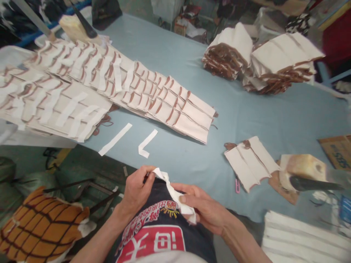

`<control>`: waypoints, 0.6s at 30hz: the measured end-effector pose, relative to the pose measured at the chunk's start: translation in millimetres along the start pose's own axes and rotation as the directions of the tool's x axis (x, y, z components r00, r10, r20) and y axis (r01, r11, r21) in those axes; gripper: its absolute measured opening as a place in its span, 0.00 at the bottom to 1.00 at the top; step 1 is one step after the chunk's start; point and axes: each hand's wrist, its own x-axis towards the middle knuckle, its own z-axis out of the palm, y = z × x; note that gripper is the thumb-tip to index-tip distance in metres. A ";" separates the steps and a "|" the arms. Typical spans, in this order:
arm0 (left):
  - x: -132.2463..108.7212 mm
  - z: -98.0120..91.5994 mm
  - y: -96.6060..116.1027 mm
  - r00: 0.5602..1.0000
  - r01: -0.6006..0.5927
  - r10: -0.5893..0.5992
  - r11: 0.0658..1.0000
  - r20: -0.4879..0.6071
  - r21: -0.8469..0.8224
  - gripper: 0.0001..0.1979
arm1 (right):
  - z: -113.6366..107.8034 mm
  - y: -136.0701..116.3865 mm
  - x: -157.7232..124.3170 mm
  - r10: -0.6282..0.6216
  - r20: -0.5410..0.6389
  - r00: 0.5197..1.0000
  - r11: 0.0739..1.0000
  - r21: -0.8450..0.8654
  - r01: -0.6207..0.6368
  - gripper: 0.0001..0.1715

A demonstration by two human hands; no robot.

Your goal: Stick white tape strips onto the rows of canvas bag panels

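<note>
A twisted white fabric strip (170, 190) stretches between my two hands, close to my body at the table's front edge. One end of it is pinched in my left hand (139, 186), thumb against fingers. My right hand (201, 206) grips the other end, where the cloth is bunched under the thumb. Beyond my hands, a straight white strip (115, 139) and a bent white strip (147, 143) lie flat on the blue table. Behind them spreads a long overlapping row of cream fabric panels (196, 115) with brown edges, several with white strips laid across.
Stacks of folded cream and brown pieces (285, 54) stand at the back right. A single cream panel (251, 162) lies right, beside a pink clip (237, 185) and a yellowish block (304, 166) with a dark handle (315, 183). An orange checked cushion (45, 226) sits lower left.
</note>
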 end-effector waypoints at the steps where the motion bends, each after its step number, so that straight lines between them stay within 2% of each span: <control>1: 0.8 0.5 -0.3 1.000 -0.013 0.013 1.000 -0.021 0.013 0.11 | 1.5 0.8 2.2 -0.008 -0.007 1.000 1.000 0.004 0.008 0.46; 4: 4.2 0.8 -3.8 0.997 -0.034 0.037 0.998 -0.062 0.051 0.10 | 3.8 0.5 4.6 -0.046 -0.075 0.996 0.999 -0.032 0.044 0.50; 7: 7.5 0.3 -9.9 0.997 -0.046 0.050 0.996 -0.059 0.075 0.10 | 3.2 -1.9 1.8 -0.054 -0.100 0.994 0.987 -0.154 0.038 0.51; 12: 11.4 1.4 -15.2 0.998 -0.032 0.037 0.995 -0.054 0.097 0.11 | 2.9 -5.3 -1.3 -0.083 -0.074 0.994 0.920 -0.388 0.048 0.42; 15: 11.7 3.4 -17.6 0.999 -0.006 0.010 0.995 -0.035 0.103 0.12 | 3.5 -8.1 1.0 -0.051 0.009 0.999 0.935 -0.350 0.051 0.37; 18: 8.4 7.2 -21.8 1.000 0.025 -0.026 0.996 0.009 0.090 0.12 | 7.9 -9.7 6.4 -0.029 0.060 0.998 0.975 -0.219 0.042 0.34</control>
